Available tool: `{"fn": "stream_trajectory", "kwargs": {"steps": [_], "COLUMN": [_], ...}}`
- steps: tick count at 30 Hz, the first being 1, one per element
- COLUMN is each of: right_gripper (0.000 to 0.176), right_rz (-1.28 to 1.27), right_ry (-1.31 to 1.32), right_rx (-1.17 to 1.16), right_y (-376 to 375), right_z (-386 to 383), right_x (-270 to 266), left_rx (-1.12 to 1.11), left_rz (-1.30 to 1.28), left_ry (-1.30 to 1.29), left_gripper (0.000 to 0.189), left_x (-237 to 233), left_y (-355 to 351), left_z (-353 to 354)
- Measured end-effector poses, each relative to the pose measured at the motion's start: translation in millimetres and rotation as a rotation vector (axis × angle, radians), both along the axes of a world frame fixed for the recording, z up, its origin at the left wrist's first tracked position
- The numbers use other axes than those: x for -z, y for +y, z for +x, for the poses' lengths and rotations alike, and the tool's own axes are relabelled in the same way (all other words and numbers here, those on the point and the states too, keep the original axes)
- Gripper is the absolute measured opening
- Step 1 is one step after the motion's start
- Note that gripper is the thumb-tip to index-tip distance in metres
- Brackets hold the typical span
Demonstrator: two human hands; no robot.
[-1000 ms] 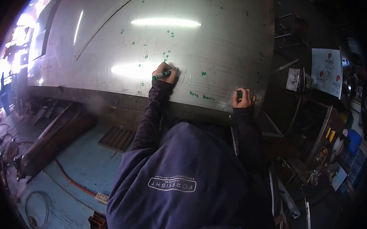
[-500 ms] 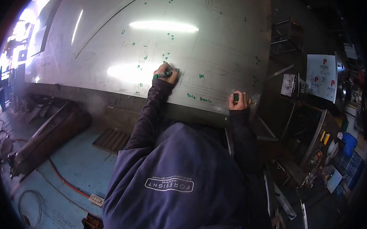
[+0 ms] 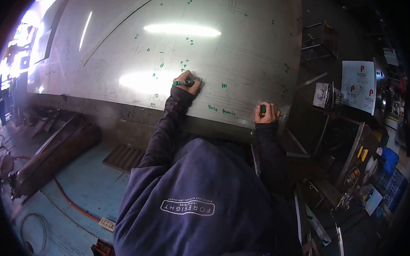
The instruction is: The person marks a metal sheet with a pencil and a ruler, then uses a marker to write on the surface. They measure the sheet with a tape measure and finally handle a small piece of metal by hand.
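Observation:
My left hand grips a green marker, its fingers closed round the barrel and resting on a large metal sheet. The marker's tip side is at the knuckles and hard to make out. Green handwritten letters and digits are scattered over the sheet, with the words "Bain marie" between my two hands. Near the sheet's front edge, my right hand is closed round a small black, green and yellow object that looks like a tape measure, mostly hidden by the fingers.
A long thin strip lies across the sheet's far left. To the right stand a printed PHOENIX panel, a metal-framed stand and a cluttered bench. An orange cable runs across the blue floor to a power strip.
My left hand has turned slightly, and the marker's green end has shifted a little. My right hand stays in nearly the same place. The whole view has moved very slightly.

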State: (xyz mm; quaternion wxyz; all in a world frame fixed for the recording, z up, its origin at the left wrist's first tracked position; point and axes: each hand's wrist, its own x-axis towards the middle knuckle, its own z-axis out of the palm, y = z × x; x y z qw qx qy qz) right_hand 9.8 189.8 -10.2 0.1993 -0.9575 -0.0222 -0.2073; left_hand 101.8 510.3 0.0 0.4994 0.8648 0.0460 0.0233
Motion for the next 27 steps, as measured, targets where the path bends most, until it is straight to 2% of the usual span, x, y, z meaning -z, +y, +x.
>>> {"fn": "stream_trajectory", "kwargs": {"steps": [4,8,10,13,24,27], "right_gripper": [0.016,0.015,0.015,0.015,0.015,0.015], "right_rz": [-0.003,0.014,0.015,0.024,0.015,0.021], "right_ry": [0.012,-0.001,0.005,-0.002,-0.013,-0.008], "right_rx": [0.006,-0.002,0.004,0.000,-0.005,-0.011], "right_y": [0,2,1,2,1,0], "right_z": [0,0,0,1,1,1], "right_x": [-3,-4,-5,-5,-5,-5], "left_rx": [0.063,0.053,0.114,0.018,0.097,0.107], "left_rz": [0.042,-0.016,0.047,-0.080,-0.015,-0.021], "left_ry": [0.098,0.081,0.181,0.118,0.145,0.161], "left_gripper": [0.025,0.025,0.024,0.024,0.025,0.025], "left_x": [-1,-8,-13,-7,-1,-12], "left_y": [2,0,1,-3,-6,-10], "left_z": [1,1,2,3,3,3]}}
